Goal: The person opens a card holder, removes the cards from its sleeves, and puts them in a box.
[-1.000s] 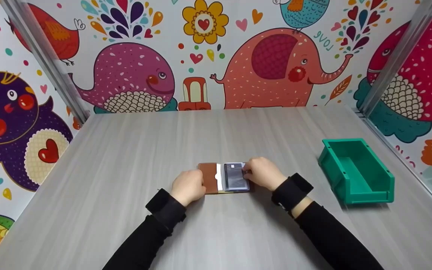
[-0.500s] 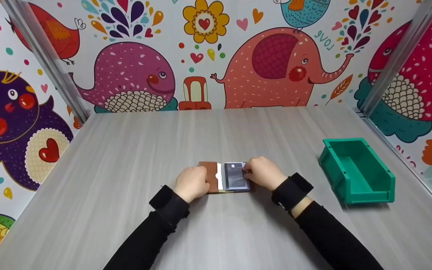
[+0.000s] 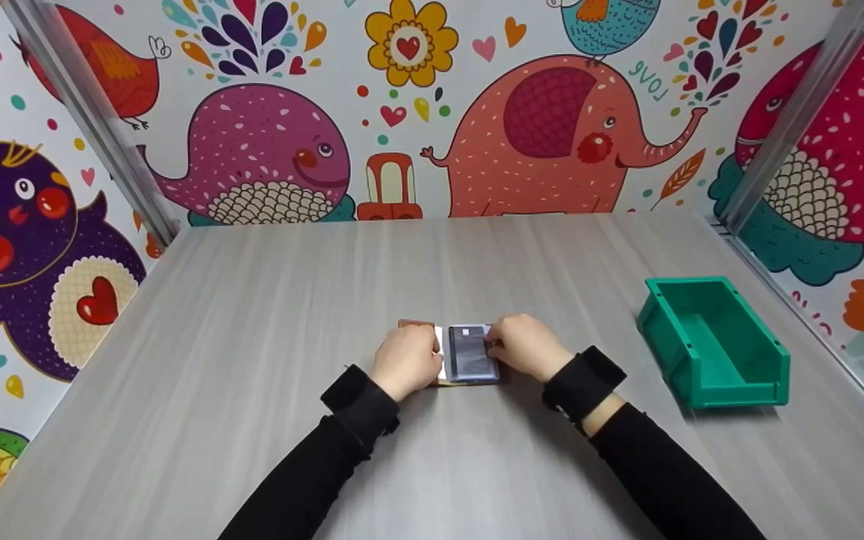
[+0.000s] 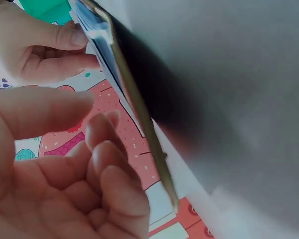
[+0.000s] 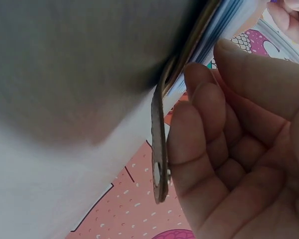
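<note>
Wallet [image 3: 447,363] at centre stage, lying spread on the table [image 3: 252,330] right between your two hands, brown cover [image 3: 418,323] on the left, clear pocket [image 3: 477,369] on the right. A dark card [image 3: 468,351] shows through that pocket, small pale square near its top edge, and a strip of white insert [image 3: 441,352] peeks out alongside. Here's your right hand [image 3: 528,345], thumb and forefinger pinching the pocket's right-hand edge, the other fingers folded in below. A strap [image 5: 159,149] with a metal snap juts out just beside those fingers. Across from it, your left hand [image 3: 406,360] is over the brown cover, hiding most of it, fingers loosely bent, thumb and forefinger apart; whether its fingertips touch the cover, you can't tell from these views. Black bands [image 3: 361,403] circle both wrists, black sleeves [image 3: 293,480] behind them. Out to your right sits the green bin [image 3: 668,352], well apart from the wallet and set at a slant. Past the table's far edge, the wall [image 3: 402,105] puts on its own show: purple whale [image 3: 259,142], coral elephant [image 3: 477,150], yellow flower [image 3: 377,41] above and between them.
</note>
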Demonstrator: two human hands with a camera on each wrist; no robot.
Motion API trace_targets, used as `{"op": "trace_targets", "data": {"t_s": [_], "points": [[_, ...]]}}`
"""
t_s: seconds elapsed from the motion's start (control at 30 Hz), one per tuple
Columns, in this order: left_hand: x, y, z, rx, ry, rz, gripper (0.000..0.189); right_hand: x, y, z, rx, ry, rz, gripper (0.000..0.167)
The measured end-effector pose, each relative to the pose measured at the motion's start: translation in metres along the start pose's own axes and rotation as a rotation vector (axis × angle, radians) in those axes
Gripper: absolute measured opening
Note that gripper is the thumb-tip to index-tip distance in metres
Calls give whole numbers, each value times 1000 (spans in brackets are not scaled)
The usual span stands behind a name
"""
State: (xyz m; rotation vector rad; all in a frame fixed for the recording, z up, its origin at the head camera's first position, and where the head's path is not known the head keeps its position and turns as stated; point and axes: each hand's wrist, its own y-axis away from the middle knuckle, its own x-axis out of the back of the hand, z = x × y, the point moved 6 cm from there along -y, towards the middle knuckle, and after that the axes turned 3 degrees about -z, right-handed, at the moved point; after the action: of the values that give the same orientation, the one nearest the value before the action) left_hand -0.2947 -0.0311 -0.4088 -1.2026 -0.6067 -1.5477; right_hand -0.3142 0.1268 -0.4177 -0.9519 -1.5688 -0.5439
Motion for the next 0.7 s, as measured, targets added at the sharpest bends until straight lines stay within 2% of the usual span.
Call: {"op": "trace_targets", "data": {"t_s": [0.13, 0.4, 0.7], "points": [[-1, -2, 3, 8, 4, -2, 11, 1, 0, 0, 0, 0, 1, 8], [-9, -6, 5, -4, 45, -39, 37, 0, 0, -1, 3, 4, 12, 8], [-15, -7, 4, 12, 59, -100, 41, 0, 1, -1, -7, -4, 20, 8]]}}
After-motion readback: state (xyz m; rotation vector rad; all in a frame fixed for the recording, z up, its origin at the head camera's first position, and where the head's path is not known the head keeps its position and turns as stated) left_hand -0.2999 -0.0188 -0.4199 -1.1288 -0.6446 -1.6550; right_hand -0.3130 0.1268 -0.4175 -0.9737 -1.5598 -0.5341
